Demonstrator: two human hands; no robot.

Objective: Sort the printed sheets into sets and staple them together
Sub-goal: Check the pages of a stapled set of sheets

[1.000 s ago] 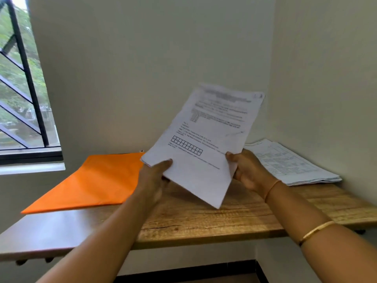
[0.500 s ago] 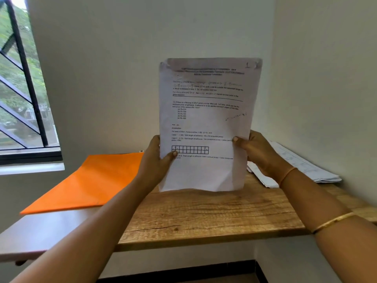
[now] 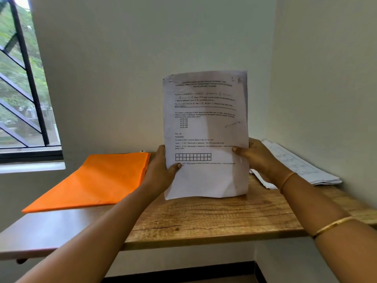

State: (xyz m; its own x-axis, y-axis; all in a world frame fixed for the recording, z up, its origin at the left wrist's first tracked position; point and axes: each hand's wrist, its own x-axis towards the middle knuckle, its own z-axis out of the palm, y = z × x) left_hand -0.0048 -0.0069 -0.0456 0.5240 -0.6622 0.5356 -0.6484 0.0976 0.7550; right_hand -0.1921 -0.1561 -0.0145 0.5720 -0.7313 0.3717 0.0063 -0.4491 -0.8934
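Upright, sheets btwn both hands

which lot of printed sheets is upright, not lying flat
The set being held up in the middle, standing upright over the desk; the other printed pile lies flat by the right wall.

On the printed sheet upright before you, you can read "Ans: (a)", "Explanation", "Case 1" and "Case 2", plus five options lettered (a) to (e), each in Rs (the figures are blurred). Its heading is too soft to read, as is the paper stack at right.
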